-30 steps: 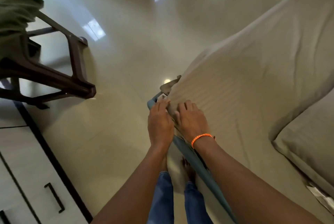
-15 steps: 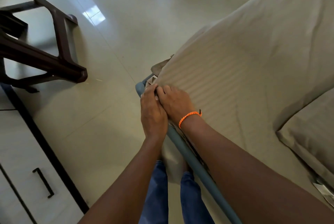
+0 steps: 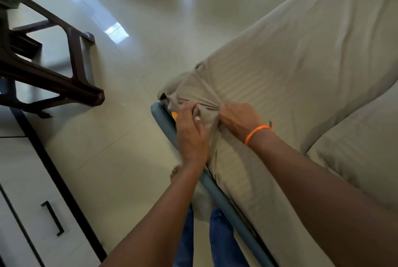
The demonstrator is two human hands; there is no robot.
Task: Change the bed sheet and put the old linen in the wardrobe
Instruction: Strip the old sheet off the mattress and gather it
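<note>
Head view — both hands [image 3: 191,135] bunch striped, creased sheet [image 3: 269,77] at corner.

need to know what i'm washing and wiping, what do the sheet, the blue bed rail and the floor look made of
Sheet: woven cloth, likely cotton, faint satin stripes, creasing where both hands bunch it. Blue bed rail: looks like painted metal tube, smooth and rounded. Floor: glossy tile, with mirror-like window reflections and thin joint lines.
</note>
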